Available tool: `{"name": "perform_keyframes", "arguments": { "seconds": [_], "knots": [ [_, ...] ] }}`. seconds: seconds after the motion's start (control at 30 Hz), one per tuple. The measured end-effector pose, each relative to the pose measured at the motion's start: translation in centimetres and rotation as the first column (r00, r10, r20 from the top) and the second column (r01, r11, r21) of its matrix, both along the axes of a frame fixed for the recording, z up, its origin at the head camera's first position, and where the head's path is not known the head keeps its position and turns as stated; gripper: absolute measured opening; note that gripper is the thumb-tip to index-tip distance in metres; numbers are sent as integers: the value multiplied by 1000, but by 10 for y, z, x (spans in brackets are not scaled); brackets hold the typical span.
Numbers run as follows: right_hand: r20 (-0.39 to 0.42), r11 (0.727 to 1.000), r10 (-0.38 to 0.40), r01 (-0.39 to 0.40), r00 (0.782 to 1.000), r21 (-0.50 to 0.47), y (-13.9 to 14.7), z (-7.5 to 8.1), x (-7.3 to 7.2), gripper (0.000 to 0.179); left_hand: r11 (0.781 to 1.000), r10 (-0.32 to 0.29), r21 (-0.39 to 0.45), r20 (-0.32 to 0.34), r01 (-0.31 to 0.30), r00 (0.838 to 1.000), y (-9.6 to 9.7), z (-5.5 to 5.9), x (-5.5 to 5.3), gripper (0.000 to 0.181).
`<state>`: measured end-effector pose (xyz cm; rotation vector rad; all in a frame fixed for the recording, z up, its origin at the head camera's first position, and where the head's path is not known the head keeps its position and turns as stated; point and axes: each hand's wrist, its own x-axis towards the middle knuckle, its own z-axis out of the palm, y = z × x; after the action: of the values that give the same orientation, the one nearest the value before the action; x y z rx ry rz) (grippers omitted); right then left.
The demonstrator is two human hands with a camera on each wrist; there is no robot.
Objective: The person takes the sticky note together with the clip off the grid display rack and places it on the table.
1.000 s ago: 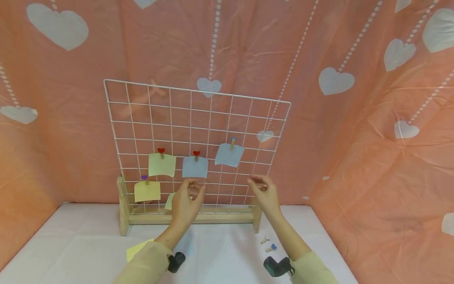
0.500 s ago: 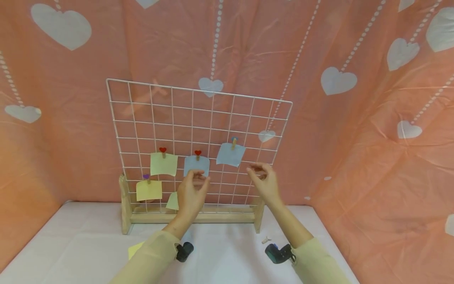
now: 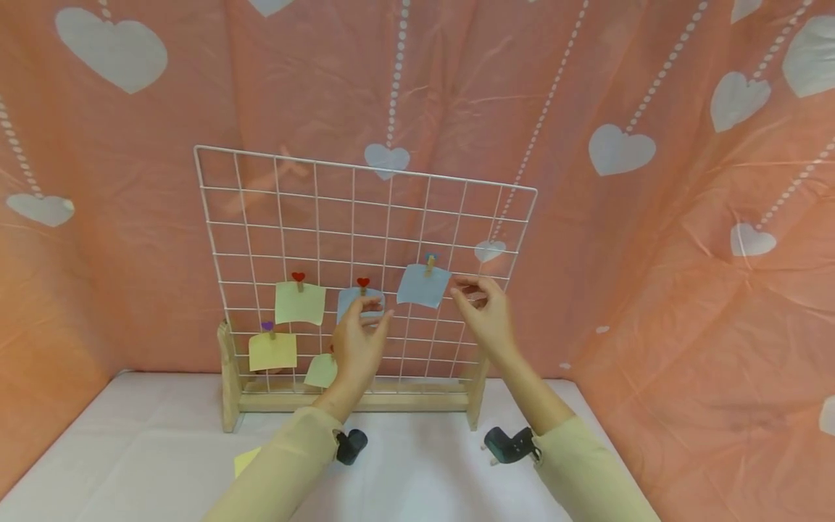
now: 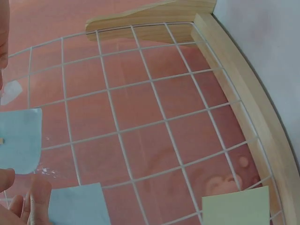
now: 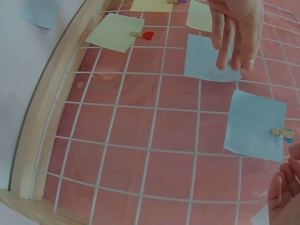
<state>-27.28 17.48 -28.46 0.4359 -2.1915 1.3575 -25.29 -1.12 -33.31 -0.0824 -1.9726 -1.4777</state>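
Note:
My left hand (image 3: 359, 344) is raised in front of the middle blue note (image 3: 349, 297), covering part of it, with its fingers loosely bent and nothing between them. To the right, my right hand (image 3: 488, 319) hovers with fingertips right at the edge of another blue note (image 3: 422, 286), which a small clothespin (image 3: 429, 265) with a blue top fixes to the white wire grid (image 3: 457, 214). In the right wrist view, the left hand's fingers (image 5: 228, 44) hang over the middle note, and the right hand (image 5: 285, 192) is close below the clothespin, holding nothing.
Green notes (image 3: 300, 302) and a yellow note (image 3: 272, 352) hang by heart-topped clothespins at lower left. A wooden stand (image 3: 417, 401) supports the grid. A yellow paper (image 3: 246, 460) lies on the white table (image 3: 163, 442); a blue paper (image 5: 40, 13) lies before the stand.
Both hands have risen along the grid, the left also shifting a little right over the middle blue note. The right hand has come up to the right blue note's edge. The notes hang as before.

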Motion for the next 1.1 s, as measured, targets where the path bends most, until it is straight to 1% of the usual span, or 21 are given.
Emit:
{"name": "perform_keyframes", "arguments": {
  "seconds": [0.07,0.2,0.3,0.57,0.7,0.8,0.9,0.97,1.1],
  "knots": [
    [-5,1000,12,-12,1000,3,-2,4,-1,24,1000,-9,1,7,9,1000,2,3,-2,29],
    [-27,999,36,-36,999,-8,-7,9,-3,23,1000,-12,-1,49,12,999,5,9,-2,31],
    [-46,999,48,-49,998,-13,-10,12,-4,24,1000,-14,-6,54,14,998,6,12,-4,31],
    [-74,1000,15,-14,997,19,-18,20,-4,28,1000,-18,-19,56,19,998,8,15,-9,32],
    [-115,997,30,-21,993,78,-20,21,-5,32,999,-22,-26,47,23,999,10,16,-12,32],
    [-167,989,59,-34,984,147,-22,21,-7,34,999,-27,-30,33,28,999,11,17,-15,31],
    [-202,979,76,-35,976,199,-25,21,-11,36,999,-41,-32,29,42,999,13,18,-16,31],
    [-206,976,80,-34,975,216,-26,21,-12,37,998,-42,-42,35,44,999,13,19,-16,31],
    [-172,971,70,-28,983,236,-29,23,-13,39,997,-42,-65,53,45,998,13,20,-16,31]
  ]
}}
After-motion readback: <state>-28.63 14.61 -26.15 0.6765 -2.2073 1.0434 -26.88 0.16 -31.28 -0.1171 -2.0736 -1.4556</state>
